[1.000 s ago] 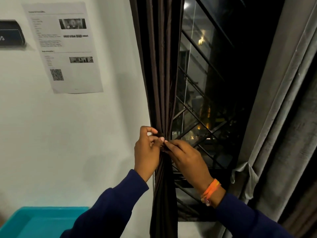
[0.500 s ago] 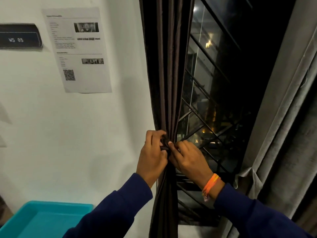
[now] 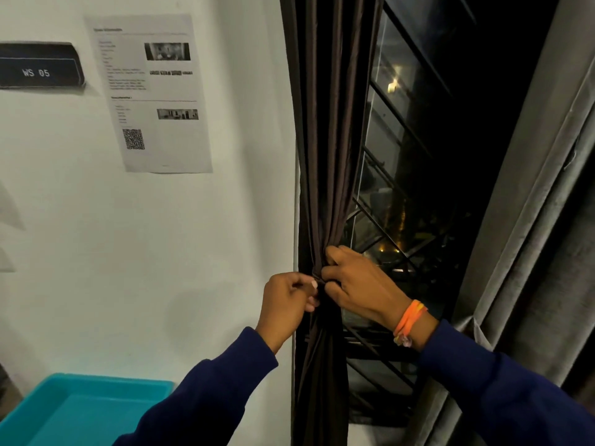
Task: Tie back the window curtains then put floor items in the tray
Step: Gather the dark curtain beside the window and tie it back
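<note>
At the left edge of the window, the dark brown curtain (image 3: 325, 156) hangs gathered into one tight bundle, cinched at a waist where both hands meet. Left hand (image 3: 286, 300) sits on the wall side of that waist, fingers curled and pinching at the dark tie or fabric there; which of the two is too dark to tell. Right hand (image 3: 357, 281) comes in from the window side, fingers curled round the bundle at the same knot, an orange wristband (image 3: 409, 320) on its wrist. The two hands nearly touch across the pinch point. Below the waist the fabric drops straight down in a narrow column, right against the corner of the white wall (image 3: 161, 252).

Open room, then: right of the bundle the glass is uncovered, black window grille (image 3: 386, 194) bars crossing it with night lights beyond. Farther right the grey curtain (image 3: 547, 220) hangs loose in long folds, well apart from the hands. Left of the bundle, the wall runs bare down to the teal tray (image 3: 74, 410) at lower left, its rim just beside the left blue sleeve (image 3: 206, 400). Higher up, a printed sheet (image 3: 154, 91) with a QR code is stuck to the wall, and beside it a dark sign (image 3: 38, 67) reading WS 05.
</note>
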